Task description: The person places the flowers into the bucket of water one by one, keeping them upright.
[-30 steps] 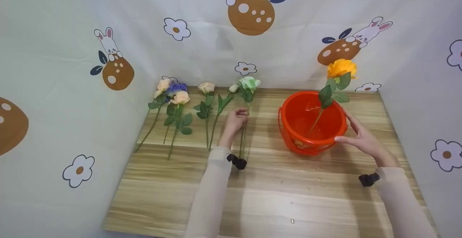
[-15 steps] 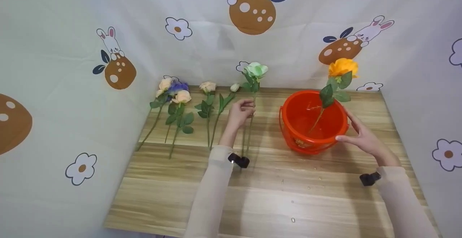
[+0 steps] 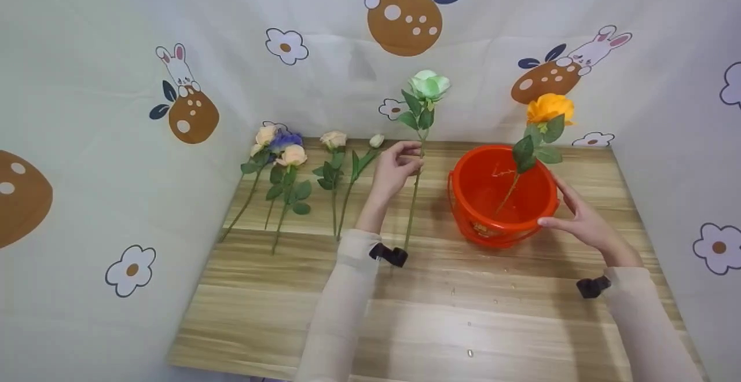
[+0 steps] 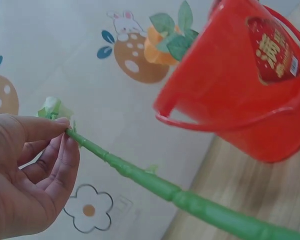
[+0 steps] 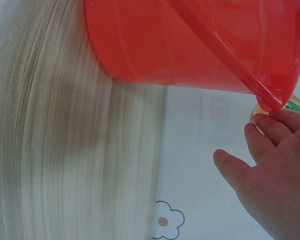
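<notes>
My left hand (image 3: 396, 168) pinches the stem of a pale green rose (image 3: 429, 85) between thumb and fingertips. The rose stands fairly upright, its bloom above the hand and its lower stem (image 4: 160, 190) reaching past the wrist. To its right is a red bucket (image 3: 463, 208) with a lowered handle. A yellow-orange rose (image 3: 550, 109) leans inside the bucket, its bloom above the rim. My right hand (image 3: 584, 223) rests against the bucket's right side, fingers extended and thumb near the rim; in the right wrist view, the fingertips (image 5: 262, 120) are by the handle joint.
Several flowers lie at the back left: peach roses (image 3: 292, 155), a purple flower (image 3: 286, 140), another pale rose (image 3: 333, 139) and a white tulip bud (image 3: 377, 140). Water drops (image 3: 470, 353) dot the wooden table (image 3: 260, 312). Printed cloth (image 3: 336, 92) walls the back and sides.
My left hand has raised the green rose off the table and carried it up and slightly right, towards the bucket. My right hand and the bucket have stayed in place.
</notes>
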`<state>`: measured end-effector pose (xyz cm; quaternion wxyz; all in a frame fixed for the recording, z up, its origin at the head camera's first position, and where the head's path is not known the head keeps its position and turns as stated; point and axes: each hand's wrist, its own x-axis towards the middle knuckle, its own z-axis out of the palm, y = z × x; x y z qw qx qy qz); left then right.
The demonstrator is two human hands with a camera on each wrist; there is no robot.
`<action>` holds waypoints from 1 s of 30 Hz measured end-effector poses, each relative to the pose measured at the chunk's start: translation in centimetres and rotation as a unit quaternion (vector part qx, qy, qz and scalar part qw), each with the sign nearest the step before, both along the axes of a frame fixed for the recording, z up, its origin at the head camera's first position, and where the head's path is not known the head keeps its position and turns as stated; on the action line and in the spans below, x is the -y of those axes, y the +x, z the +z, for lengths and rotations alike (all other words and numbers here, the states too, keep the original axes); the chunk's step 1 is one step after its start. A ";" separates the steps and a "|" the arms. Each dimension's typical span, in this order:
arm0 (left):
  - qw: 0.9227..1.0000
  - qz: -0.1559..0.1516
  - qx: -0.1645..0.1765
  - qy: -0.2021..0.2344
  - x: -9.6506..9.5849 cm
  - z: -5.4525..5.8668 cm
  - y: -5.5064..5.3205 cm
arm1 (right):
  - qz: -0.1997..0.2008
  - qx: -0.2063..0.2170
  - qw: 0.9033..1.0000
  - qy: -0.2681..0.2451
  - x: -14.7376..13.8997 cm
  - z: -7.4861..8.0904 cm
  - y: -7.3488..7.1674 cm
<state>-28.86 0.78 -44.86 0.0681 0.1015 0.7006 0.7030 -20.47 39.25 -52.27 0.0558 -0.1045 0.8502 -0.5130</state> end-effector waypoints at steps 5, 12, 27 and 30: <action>1.000 -0.009 -0.015 0.015 -0.8 1.5 0.3 | 0.003 -0.004 1.000 0.002 0.0 0.0 0.0; 0.999 -0.007 -0.042 0.025 -2.1 3.2 0.5 | 0.005 -0.008 1.000 0.004 -0.1 0.0 -0.1; 0.991 0.006 -0.137 0.007 -5.9 3.6 -1.7 | 0.000 -0.010 1.000 0.006 0.0 -0.1 -0.1; 0.989 0.007 -0.147 0.016 -6.7 4.0 -1.7 | -0.001 -0.009 1.000 -0.004 0.0 -0.1 0.0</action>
